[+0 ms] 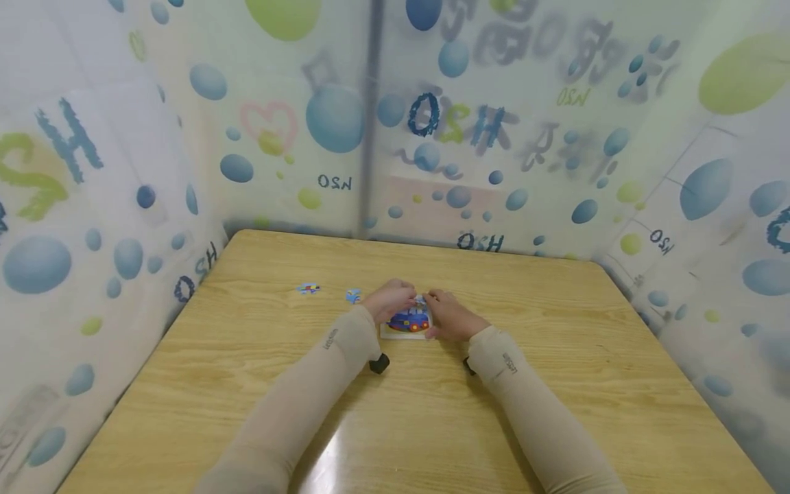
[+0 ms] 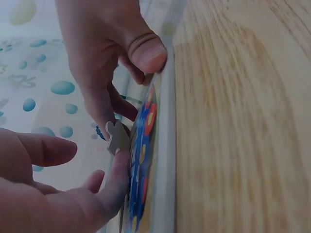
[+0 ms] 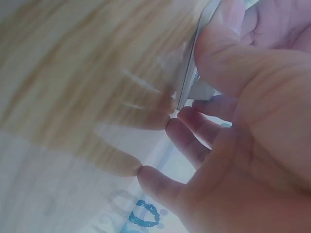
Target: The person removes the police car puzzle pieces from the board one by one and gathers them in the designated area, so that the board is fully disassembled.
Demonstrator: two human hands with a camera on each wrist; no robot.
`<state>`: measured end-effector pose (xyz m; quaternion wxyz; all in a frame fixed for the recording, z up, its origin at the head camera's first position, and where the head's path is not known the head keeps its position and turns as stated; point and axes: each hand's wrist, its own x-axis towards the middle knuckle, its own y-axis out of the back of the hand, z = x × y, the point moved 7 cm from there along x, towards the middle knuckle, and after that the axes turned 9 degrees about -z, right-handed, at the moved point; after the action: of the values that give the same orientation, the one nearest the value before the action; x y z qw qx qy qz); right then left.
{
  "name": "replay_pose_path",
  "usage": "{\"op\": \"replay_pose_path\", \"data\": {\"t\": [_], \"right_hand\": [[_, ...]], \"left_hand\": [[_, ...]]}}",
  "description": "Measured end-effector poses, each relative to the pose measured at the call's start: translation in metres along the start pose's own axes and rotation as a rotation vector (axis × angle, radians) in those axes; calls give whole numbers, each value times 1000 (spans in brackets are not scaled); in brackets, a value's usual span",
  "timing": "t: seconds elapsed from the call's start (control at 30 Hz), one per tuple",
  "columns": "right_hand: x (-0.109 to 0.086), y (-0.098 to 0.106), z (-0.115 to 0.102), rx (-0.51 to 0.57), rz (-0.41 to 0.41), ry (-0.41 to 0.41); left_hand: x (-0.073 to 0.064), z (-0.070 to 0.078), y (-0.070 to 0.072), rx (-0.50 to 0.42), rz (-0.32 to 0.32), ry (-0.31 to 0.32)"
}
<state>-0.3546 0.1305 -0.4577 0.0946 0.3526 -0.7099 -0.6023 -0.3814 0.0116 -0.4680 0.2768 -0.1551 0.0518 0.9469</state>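
Note:
A small framed jigsaw puzzle (image 1: pixel 407 320), with a blue vehicle picture and red-and-yellow wheels, lies on the table between both hands. My right hand (image 1: pixel 453 317) grips its right side, thumb at the near corner and fingers toward the far edge. My left hand (image 1: pixel 391 300) reaches over the far left part. In the left wrist view a puzzle piece (image 2: pixel 117 137), grey side showing, stands tilted up from the board. A finger of my left hand (image 2: pixel 63 194) touches it, the thumb apart; a right index finger is close behind. The piece's picture side is hidden.
Two loose bits of puzzle lie left of the board: a blue piece (image 1: pixel 353 296) and, farther left, a blue, red and yellow one (image 1: pixel 308 288). The wooden table (image 1: pixel 531 418) meets patterned curtains (image 1: pixel 296 199) at the back and sides.

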Motion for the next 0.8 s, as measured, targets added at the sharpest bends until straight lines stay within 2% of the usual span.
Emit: {"op": "replay_pose_path", "data": {"t": [0.1,0.3,0.4,0.53,0.67,0.8], "right_hand": [[0,-1,1,3,-2,-12],[-1,0,0,5,-3,-16],[-1,-1,1,4,-5,-17],[-1,-2,2,21,-4,-16],[-2,-1,1,28,3,-2],[-3,1,0,39,7,12]], "left_hand": [[-1,2,0,81,67,1],[0,3,2,53,210,-23],[3,2,3,83,267,-37],[9,1,6,151,289,-37],[9,1,9,213,292,-23],[9,1,11,195,288,-11]]}}
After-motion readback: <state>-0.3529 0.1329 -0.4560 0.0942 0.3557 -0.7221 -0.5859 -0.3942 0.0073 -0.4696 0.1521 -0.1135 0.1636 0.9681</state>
